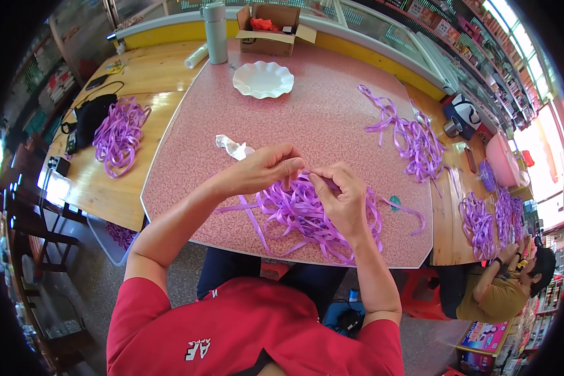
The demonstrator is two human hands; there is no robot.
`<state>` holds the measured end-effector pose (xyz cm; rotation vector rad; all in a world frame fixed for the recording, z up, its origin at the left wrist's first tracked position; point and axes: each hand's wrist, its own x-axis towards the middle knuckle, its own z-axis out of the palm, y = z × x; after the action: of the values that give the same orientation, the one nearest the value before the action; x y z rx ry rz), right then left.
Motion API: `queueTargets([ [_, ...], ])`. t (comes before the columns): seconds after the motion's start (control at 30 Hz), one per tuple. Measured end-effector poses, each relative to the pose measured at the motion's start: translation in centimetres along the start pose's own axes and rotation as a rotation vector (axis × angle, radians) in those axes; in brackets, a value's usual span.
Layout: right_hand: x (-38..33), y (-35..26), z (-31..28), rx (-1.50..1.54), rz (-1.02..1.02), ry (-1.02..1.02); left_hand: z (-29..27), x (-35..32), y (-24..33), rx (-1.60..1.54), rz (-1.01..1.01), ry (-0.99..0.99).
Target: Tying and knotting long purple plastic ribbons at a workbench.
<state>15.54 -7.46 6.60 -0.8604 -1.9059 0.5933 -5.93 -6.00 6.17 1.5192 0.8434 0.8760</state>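
My left hand (266, 169) and my right hand (339, 199) meet over a heap of purple ribbon strips (301, 216) at the near edge of the pink speckled table (307, 119). Both hands pinch the same purple ribbon between thumb and fingers, fingertips almost touching. The ribbon piece itself is mostly hidden by the fingers. A crumpled scrap of clear plastic (230, 147) lies just beyond my left hand.
A white scalloped plate (263, 79), a grey flask (215, 32) and an open cardboard box (271, 28) stand at the far side. More purple ribbon lies in a pile at the right (413, 141) and on the wooden bench at the left (119, 135). Another person (501, 285) sits at lower right.
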Motion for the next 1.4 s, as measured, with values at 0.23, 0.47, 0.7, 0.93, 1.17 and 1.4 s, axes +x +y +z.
queueTargets([
  [0.23, -0.3, 0.6, -0.6, -0.026, 0.000, 0.019, 1.7, -0.1, 0.7, 0.653, 0.605, 0.178],
  [0.47, -0.5, 0.6, -0.3, -0.047, -0.018, 0.061, 2.1, 0.5, -0.2, 0.867, 0.609, 0.216],
  [0.7, -1.0, 0.8, -0.4, -0.012, 0.045, 0.073, 3.0, 0.8, -0.7, 0.713, 0.511, 0.176],
  [0.93, -1.3, 0.9, -1.5, 0.397, 0.432, -0.106, 3.0, 1.4, -0.8, 0.722, 0.623, 0.059],
  [1.17, -1.8, 1.2, -1.2, 0.329, 0.335, -0.055, 3.4, -0.1, -2.7, 0.025, 0.076, 0.041],
  [1.4, -1.4, 1.8, -2.0, 0.445, 0.398, -0.024, 4.5, -1.0, -2.8, -0.455, 0.018, 0.020],
])
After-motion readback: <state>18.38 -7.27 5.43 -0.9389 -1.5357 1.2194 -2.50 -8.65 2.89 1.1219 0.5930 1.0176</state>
